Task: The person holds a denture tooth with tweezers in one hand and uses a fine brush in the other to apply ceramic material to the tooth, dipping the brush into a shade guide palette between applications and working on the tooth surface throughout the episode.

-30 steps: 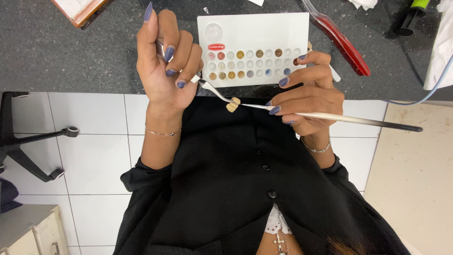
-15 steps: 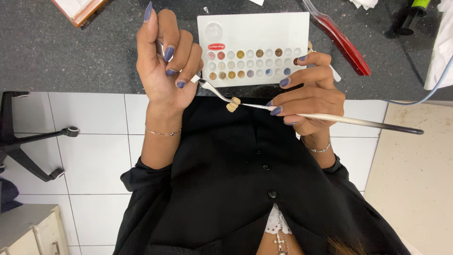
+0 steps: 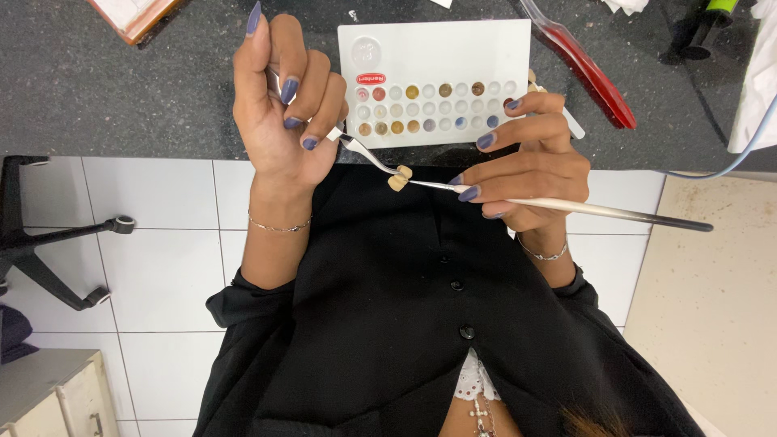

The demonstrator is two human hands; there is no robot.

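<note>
One small cream tooth-shaped piece (image 3: 398, 178), likely light, brittle and slippery, sits pinched in metal tweezers (image 3: 364, 154) at 3 o'clock of the left hand (image 3: 283, 105), whose fingers close on the tweezer shank. Right hand (image 3: 530, 170) pinches a slim brush (image 3: 583, 209) pen-fashion, tip touching the piece; white palette (image 3: 437, 48) at 12 o'clock. Best held by tweezers only.

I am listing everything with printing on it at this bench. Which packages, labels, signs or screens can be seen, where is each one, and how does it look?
Label: small red oval with white print, on the white palette, upper left, above the colour wells.
Package or box: top left corner of the dark counter, orange-brown edge, white inside, cut off by the frame.
Screens or signs: none visible.
</note>
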